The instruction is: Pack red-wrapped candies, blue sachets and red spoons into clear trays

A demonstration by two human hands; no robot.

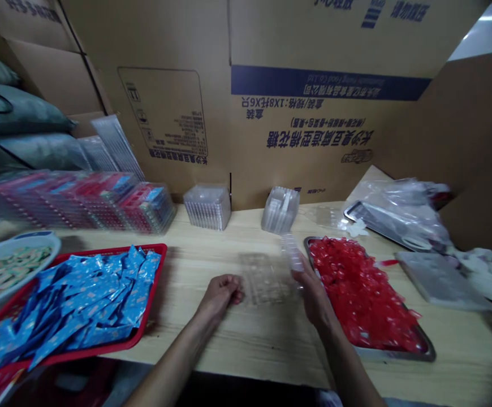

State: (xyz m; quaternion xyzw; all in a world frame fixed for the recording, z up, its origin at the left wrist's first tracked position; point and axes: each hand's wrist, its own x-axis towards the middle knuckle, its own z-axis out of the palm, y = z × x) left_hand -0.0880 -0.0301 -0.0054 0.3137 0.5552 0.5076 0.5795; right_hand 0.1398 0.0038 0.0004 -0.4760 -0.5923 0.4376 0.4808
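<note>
My left hand (pixel 221 289) is closed, its fingertips at the left edge of a clear plastic tray (pixel 267 277) with moulded hollows. That tray lies low over the wooden table, smeared by motion. Just right of it, my right hand (pixel 313 291) grips another clear plastic tray (pixel 290 252), tilted up on its edge; whether it is a single one or several nested is too blurred to tell. Close beside the right hand stands a metal tray (pixel 392 354) heaped with red translucent wrapped pieces (pixel 365 294).
A red basket (pixel 163 249) of blue sachets (pixel 93 299) is at left, beside a white bowl (pixel 55 243). Behind stand filled packs (pixel 144 206) and two stacks of clear trays (pixel 207 206) (pixel 280 209) against a cardboard box (pixel 186 34). Plastic bags (pixel 402 209) lie at right.
</note>
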